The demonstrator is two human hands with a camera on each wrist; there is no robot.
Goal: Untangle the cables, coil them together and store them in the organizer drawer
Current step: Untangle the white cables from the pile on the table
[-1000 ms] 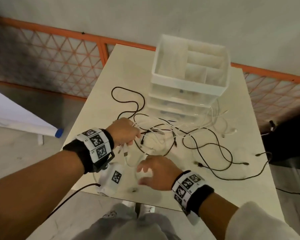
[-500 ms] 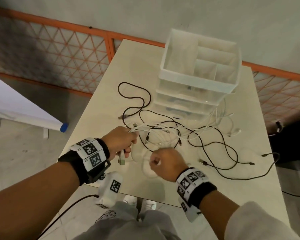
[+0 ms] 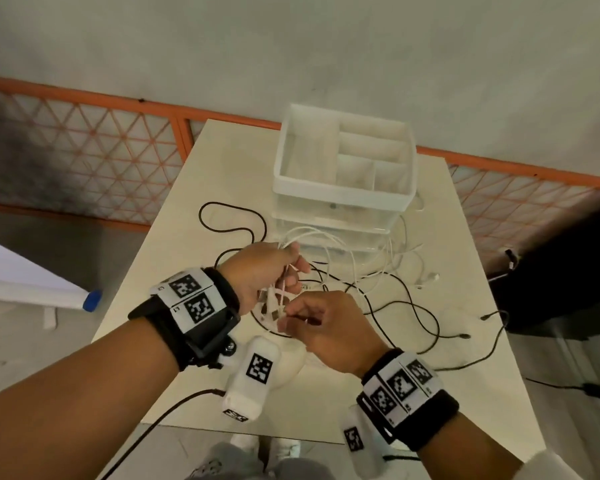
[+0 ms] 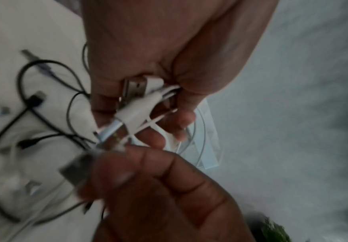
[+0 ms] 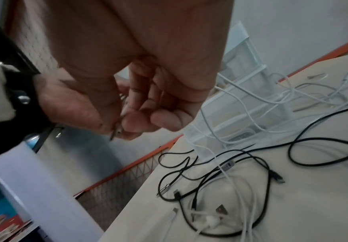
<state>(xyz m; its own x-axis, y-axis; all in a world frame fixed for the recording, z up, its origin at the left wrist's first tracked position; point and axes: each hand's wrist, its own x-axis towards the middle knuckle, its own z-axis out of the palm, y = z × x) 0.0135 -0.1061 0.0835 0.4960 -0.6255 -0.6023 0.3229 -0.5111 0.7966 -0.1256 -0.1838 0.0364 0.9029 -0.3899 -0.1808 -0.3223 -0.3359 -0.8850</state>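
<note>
Over the white table (image 3: 447,393), my left hand (image 3: 288,275) grips a bunch of white cables (image 3: 340,247) near their ends. Their white USB plugs (image 4: 146,96) stick out of its curled fingers. My right hand (image 3: 291,318) sits just below it and pinches a metal plug (image 4: 75,170) between thumb and fingertips (image 5: 127,126). Loose black cables (image 3: 413,313) and more white ones (image 5: 241,104) lie tangled on the table in front of the white plastic organizer (image 3: 343,199). Its drawers look closed.
An orange mesh fence (image 3: 84,161) runs behind the table. A white board with a blue cap (image 3: 92,301) lies on the floor at left. A black object (image 3: 568,271) stands past the table's right edge, where a black cable end (image 3: 485,317) lies.
My left hand has lifted its white cable bunch off the table. My right hand, spread low over the table a second ago, has closed, risen and now pinches a plug under the left hand.
</note>
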